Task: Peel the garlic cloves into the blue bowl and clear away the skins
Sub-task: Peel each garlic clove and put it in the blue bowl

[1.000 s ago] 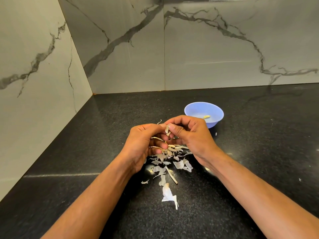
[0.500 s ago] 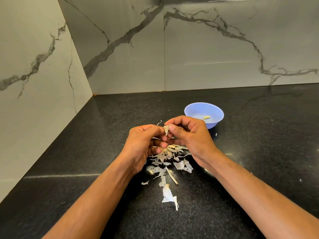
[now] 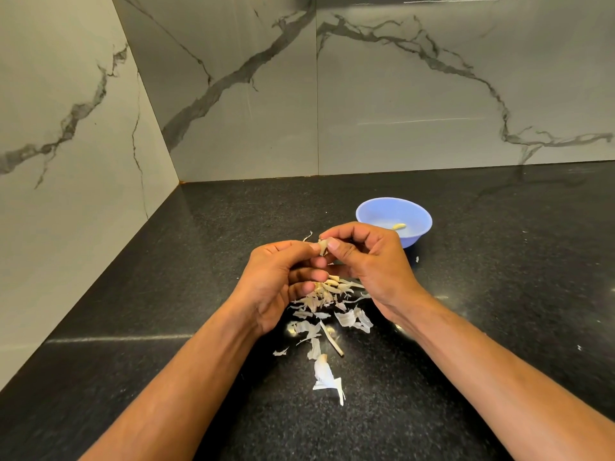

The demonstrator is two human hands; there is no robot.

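Note:
My left hand (image 3: 276, 281) and my right hand (image 3: 369, 264) meet above the black counter, and both pinch one small garlic clove (image 3: 322, 246) with papery skin on it between thumbs and fingertips. Under the hands lies a heap of white garlic skins (image 3: 327, 304), with several unpeeled cloves (image 3: 332, 282) at its top. The blue bowl (image 3: 366, 214) stands just behind my right hand and holds one peeled clove (image 3: 399, 226).
A dry garlic stem (image 3: 332, 341) and a larger skin piece (image 3: 324, 374) lie nearer to me. Marble walls close the counter (image 3: 199, 244) at the back and left, meeting in a corner. A tiny skin fleck (image 3: 417, 259) lies by the bowl.
Both hands have risen slightly and drawn a little toward the bowl while still working the same clove; the skin heap and bowl have not moved.

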